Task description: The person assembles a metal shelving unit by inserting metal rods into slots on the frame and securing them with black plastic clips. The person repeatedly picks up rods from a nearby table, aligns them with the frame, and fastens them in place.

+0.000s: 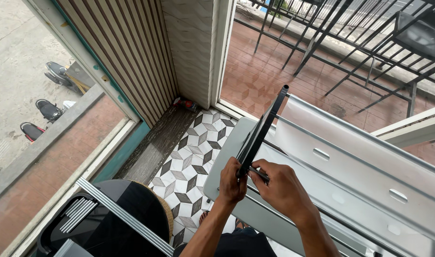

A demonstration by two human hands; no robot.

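I'm pinching the black metal bar (261, 133) w/ both hands: left hand (232, 181) wrapped shut round its lower end, right hand (279, 188) fingers curled closed beside it. Bar's slanting up over the grey metal channel (350, 162); I'm keeping it aligned w/ the rail edge, grip low, steady.

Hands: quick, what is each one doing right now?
Left hand: closed around the lower end of the black metal bar.
Right hand: closed, pinching the same bar's lower end.

Bright, even daylight comes through the glass, with soft shadows and mild glare on the grey metal panel (350, 162); the picture is sharp, with wide-angle bending at the edges
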